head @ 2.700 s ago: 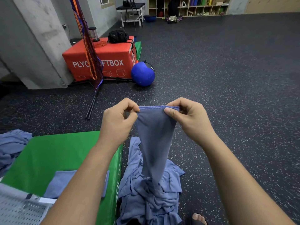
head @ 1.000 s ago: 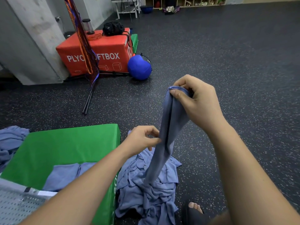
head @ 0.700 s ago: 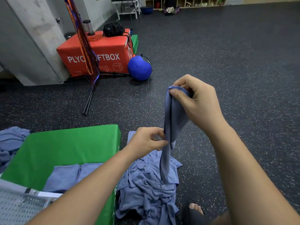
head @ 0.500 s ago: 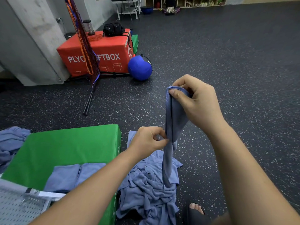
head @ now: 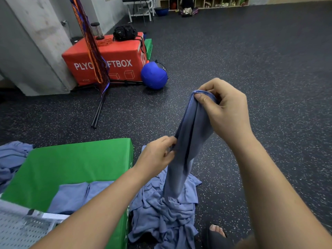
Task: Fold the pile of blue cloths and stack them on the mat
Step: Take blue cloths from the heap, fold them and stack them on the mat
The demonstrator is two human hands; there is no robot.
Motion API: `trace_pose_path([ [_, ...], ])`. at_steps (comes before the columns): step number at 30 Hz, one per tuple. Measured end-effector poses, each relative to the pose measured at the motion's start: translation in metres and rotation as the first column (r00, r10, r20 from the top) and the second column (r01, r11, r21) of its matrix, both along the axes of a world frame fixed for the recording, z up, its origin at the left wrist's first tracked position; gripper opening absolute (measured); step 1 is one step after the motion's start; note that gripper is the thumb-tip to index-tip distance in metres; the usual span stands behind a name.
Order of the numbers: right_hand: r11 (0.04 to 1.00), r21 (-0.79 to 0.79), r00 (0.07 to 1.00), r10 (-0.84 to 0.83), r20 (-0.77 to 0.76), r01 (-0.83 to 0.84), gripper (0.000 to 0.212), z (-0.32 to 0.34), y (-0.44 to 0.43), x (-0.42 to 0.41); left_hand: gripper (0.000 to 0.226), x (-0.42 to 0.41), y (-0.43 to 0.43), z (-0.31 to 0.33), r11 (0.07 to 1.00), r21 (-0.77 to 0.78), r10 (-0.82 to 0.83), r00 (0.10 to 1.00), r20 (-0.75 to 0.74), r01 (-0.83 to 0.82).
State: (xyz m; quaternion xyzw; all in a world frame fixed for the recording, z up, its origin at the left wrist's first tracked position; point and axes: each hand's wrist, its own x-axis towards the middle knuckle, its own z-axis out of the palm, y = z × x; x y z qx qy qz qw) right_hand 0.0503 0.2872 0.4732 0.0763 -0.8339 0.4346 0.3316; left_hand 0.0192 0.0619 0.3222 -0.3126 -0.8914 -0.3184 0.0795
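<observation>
A blue cloth (head: 188, 141) hangs doubled lengthwise in front of me. My right hand (head: 222, 108) pinches its top corners together, held high. My left hand (head: 158, 155) pinches the cloth's edge lower down, about halfway along. The cloth's bottom end touches the crumpled pile of blue cloths (head: 161, 212) on the floor. To the left is the green mat (head: 71, 164), with folded blue cloths (head: 77, 194) lying flat near its front edge, partly behind my left forearm.
More crumpled blue cloth (head: 12, 159) lies left of the mat. A perforated grey panel (head: 18, 229) sits at bottom left. Farther off stand a red plyo box (head: 115, 56), a blue ball (head: 153, 75) and a net stand (head: 97, 115). My sandalled foot (head: 215, 232) is beside the pile.
Both hands first held the cloth's top edge spread. The right hand then took both corners and rose, while the left hand dropped to the hanging edge. The cloth has lifted slightly off the pile.
</observation>
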Motion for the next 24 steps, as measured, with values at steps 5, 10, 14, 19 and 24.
trace_pose_path([
  [5, 0.998, -0.051, 0.999, -0.030, -0.012, 0.029, 0.003, 0.002, 0.001, 0.001, 0.050, -0.001, -0.003, -0.003, 0.979, 0.118, 0.152, 0.981, 0.121, -0.166],
  [10, 0.998, -0.061, 0.999, -0.027, -0.025, 0.025, 0.002, 0.004, -0.001, 0.001, 0.039, -0.011, -0.014, -0.012, 0.978, 0.054, 0.174, 0.930, 0.323, -0.202],
  [14, 0.995, -0.089, 0.999, -0.042, -0.032, 0.039, 0.003, 0.005, -0.001, 0.002, 0.022, -0.018, -0.030, -0.025, 0.974, -0.055, 0.224, 0.918, 0.327, -0.218],
  [19, 0.992, -0.098, 0.997, -0.077, 0.008, 0.077, 0.005, 0.000, 0.004, -0.003, 0.020, -0.027, -0.041, -0.020, 0.976, -0.026, 0.210, 0.904, 0.372, -0.216],
  [24, 1.000, -0.001, 0.990, 0.012, 0.139, -0.013, 0.012, -0.008, 0.005, -0.005, 0.016, -0.027, -0.040, 0.003, 0.983, -0.022, 0.179, 0.923, 0.341, -0.182],
])
